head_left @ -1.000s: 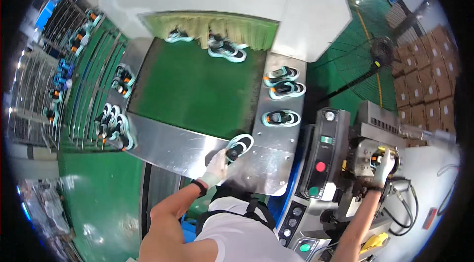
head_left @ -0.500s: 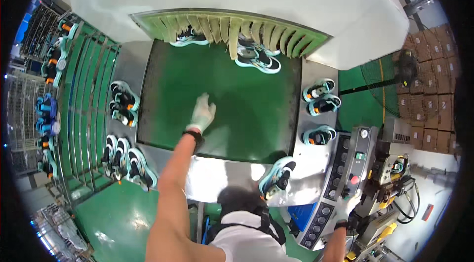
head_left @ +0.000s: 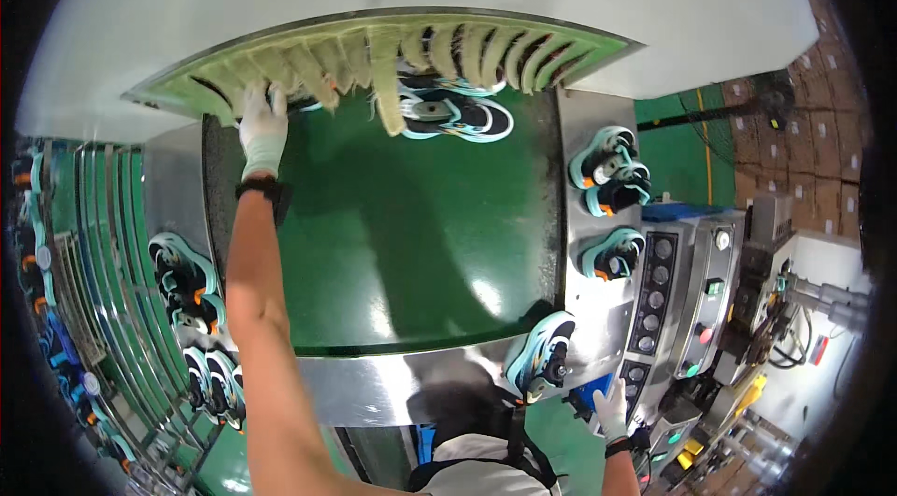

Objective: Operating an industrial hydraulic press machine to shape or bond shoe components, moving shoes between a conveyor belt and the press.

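My left hand [head_left: 263,130], in a white glove, reaches to the left end of the fringed strip curtain [head_left: 350,62]. Its fingers are apart, with the tips against the strips. Just right of it, the teal sole of a shoe [head_left: 306,105] peeks out; the strips cover most of that shoe. Farther right, a black and teal sneaker [head_left: 458,117] lies on the green belt [head_left: 420,216], and another sits behind it, partly under the strips. My right hand [head_left: 612,410], also gloved, is open beside the blue panel [head_left: 590,390] at the lower right.
Sneakers stand on the metal ledges: a pair [head_left: 187,281] at left, several at right, and one [head_left: 542,356] at the near right corner. A control panel [head_left: 691,290] with gauges and buttons is at right. A rack [head_left: 112,253] stands left, stacked cartons [head_left: 794,141] far right.
My left hand has moved forward and left, from over the belt to the curtain. My right hand has left the control panel's buttons for the blue panel. The view has shifted.
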{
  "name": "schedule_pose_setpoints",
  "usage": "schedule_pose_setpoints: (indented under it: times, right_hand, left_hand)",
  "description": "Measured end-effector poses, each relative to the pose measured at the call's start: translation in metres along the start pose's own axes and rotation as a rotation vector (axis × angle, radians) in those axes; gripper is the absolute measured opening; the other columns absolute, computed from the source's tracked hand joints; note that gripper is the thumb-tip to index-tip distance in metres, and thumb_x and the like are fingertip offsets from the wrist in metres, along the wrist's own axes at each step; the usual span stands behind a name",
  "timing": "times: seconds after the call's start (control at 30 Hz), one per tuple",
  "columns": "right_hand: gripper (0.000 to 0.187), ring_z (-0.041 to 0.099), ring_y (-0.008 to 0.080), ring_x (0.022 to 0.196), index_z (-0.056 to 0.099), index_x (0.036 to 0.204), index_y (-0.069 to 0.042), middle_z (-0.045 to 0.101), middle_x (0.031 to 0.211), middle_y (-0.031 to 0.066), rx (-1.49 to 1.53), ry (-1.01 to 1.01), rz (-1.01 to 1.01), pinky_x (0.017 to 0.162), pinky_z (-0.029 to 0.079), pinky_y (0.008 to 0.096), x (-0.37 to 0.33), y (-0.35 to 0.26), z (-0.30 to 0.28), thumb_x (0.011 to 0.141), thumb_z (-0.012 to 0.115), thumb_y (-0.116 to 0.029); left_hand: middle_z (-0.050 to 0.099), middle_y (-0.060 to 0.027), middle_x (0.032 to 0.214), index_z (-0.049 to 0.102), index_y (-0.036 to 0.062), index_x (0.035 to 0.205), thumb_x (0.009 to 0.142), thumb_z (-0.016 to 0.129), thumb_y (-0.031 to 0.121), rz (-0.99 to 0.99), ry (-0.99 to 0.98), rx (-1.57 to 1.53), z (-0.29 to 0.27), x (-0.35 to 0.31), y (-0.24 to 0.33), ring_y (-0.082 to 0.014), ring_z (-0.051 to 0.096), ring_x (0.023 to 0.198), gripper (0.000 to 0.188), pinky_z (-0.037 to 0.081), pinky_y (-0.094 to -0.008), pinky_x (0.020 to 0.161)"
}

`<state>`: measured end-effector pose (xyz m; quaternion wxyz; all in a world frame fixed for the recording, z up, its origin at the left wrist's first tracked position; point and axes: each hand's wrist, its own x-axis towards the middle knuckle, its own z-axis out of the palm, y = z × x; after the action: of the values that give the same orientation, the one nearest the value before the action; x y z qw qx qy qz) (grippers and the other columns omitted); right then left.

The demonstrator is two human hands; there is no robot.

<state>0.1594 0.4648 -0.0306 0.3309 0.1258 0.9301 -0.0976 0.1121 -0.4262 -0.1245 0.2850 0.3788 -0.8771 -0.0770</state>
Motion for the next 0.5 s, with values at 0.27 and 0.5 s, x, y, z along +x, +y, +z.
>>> schedule_pose_setpoints:
  times: [0.27,0.5]
  right_hand:
    - [0.072,0.046,0.0322,0.136,0.043,0.143,0.005,0.049,0.145,0.0241,0.309,0.074,-0.076,0.114,0.035,0.0364,-0.055,0.030,0.047,0.084,0.075,-0.022]
    - [0.079,0.052,0.0290,0.130,0.037,0.145,0.009,0.050,0.141,0.0260,0.721,-0.154,-0.275,0.108,0.042,0.0372,-0.148,-0.104,-0.030,0.086,0.076,-0.026]
  left_hand:
    - [0.065,-0.0176,0.109,0.062,0.0057,0.106,0.097,0.060,0.021,0.105,-0.449,-0.350,-0.098,-0.171,0.097,-0.0404,0.063,0.097,0.018,0.052,-0.0448,0.083]
    - [0.067,-0.0111,0.105,0.067,0.0093,0.105,0.089,0.068,0.022,0.374,-0.762,-0.551,-0.210,-0.274,0.270,-0.0309,0.065,0.102,0.020,0.053,-0.0390,0.086]
